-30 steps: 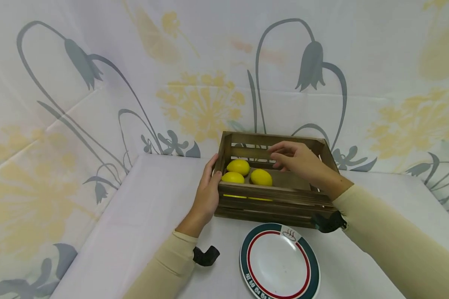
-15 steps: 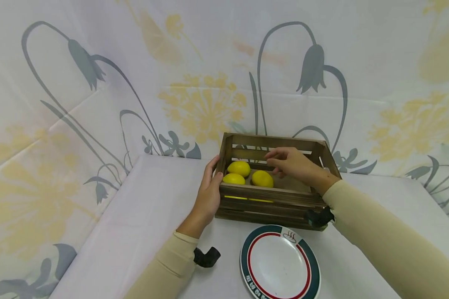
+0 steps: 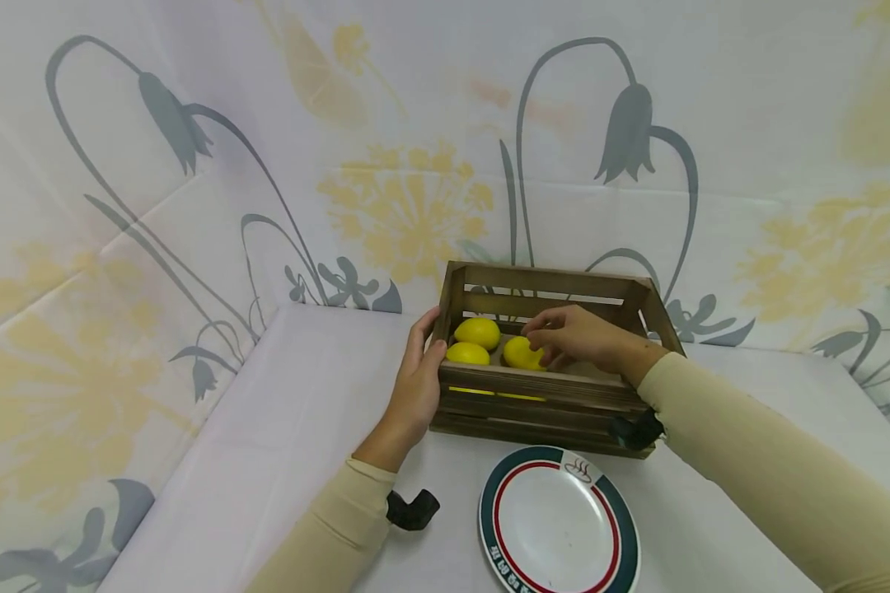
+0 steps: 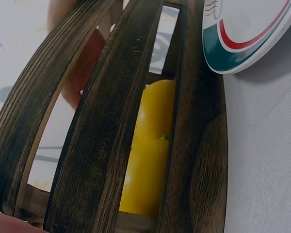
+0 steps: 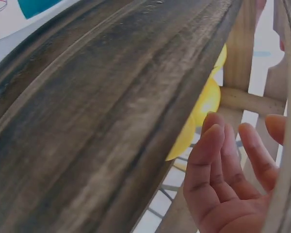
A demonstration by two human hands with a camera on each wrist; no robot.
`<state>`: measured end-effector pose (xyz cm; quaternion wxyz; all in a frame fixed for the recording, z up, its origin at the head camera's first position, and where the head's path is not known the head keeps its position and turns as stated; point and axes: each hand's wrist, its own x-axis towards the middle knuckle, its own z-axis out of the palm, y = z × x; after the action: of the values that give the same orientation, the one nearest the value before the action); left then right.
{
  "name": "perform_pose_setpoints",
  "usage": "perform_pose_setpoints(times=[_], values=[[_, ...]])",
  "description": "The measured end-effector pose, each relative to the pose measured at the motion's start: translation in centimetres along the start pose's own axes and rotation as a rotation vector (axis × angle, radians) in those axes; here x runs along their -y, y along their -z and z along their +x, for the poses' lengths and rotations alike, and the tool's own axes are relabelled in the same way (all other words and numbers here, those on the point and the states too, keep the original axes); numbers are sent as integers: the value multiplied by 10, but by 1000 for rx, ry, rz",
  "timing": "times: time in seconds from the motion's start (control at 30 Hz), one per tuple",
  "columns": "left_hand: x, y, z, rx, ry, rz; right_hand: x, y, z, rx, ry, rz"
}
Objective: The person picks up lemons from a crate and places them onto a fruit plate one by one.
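The head view takes in a flowered cloth (image 3: 415, 91) behind a white-covered table (image 3: 326, 371), with a wooden crate (image 3: 534, 422) at the far edge and a plate (image 3: 555, 527) in front of it, nearer the person. The step in hand looks to be reaching into the crate for fruit, and the next move probably calls for thumb and fingers to close round one piece and lift it clear of the front board while the crate stays braced. The left hand (image 3: 414, 387) rests along the outside of the crate's left end, fingers fairly straight and thumb by the front corner, pressing rather than wrapping, as far as shows. The right hand (image 3: 589, 338) is inside the crate, fingers loosely bent and apart, with nothing in its grasp. Three lemons lie on the crate floor toward the left: the back lemon (image 3: 478, 333) and the front lemon (image 3: 468, 354) sit near the left hand, with the end wall between, and the right-hand lemon (image 3: 521, 352) is just beside the right hand's fingertips (whether they touch it, I cannot tell, even from the right wrist view). That one seems the easiest to take.
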<state>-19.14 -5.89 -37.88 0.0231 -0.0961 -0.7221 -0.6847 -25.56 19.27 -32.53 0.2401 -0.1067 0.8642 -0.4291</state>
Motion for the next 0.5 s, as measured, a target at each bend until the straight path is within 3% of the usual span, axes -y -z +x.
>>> perform_pose_setpoints(times=[0.5], values=[[-1,1,0,10,11,-10,-8,0,6,77,-75,-85]])
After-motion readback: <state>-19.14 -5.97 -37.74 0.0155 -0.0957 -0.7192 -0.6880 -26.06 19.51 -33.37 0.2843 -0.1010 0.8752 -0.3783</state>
